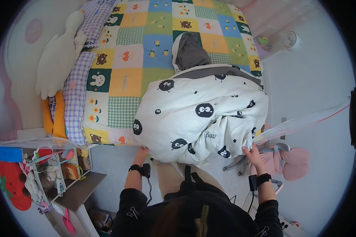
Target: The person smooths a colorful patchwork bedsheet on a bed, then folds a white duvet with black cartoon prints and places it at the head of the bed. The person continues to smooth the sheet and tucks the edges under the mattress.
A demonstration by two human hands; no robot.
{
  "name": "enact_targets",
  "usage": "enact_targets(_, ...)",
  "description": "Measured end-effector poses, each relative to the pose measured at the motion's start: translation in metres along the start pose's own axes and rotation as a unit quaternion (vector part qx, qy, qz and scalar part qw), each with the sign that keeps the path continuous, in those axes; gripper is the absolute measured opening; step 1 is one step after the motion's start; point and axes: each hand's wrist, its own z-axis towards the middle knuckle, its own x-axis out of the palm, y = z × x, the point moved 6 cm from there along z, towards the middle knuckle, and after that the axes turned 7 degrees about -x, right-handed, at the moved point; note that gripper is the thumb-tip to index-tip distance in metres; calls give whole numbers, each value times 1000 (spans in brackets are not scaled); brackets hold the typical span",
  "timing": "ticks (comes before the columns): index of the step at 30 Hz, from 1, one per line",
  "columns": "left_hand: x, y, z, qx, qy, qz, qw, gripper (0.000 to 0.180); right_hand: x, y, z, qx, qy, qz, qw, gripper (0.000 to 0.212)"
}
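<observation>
Across the near side of the patchwork-patterned bed (124, 85), a puffy, wrinkled white quilt (178, 114) is laid with its long axis left to right and a grey flap (192, 55) pointed away, its near-right edge pinched by the right hand (254, 155), while whether its near-left edge is gripped by the left hand (141, 154) cannot be told.

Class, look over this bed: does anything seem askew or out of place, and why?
Yes: the white quilt looks askew. It lies bunched and wrinkled toward the end away from the checked pillows, its grey side partly turned up, while the patchwork sheet beneath looks mostly flat. No spill shows.
</observation>
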Motion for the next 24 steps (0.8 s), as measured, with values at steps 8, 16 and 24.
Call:
enact_targets(8, -146, -316, -95, 143, -168, 161, 962, 45, -171, 99, 22, -25, -254, 185, 949, 43)
enact_targets(16, -202, -532, -227, 386, 64, -382, 837, 59, -304, 196, -58, -210, -391, 410, 797, 43)
enact_targets(24, -89, -485, -126, 335, -5, -214, 918, 43, -203, 123, -62, -29, -319, 280, 905, 43)
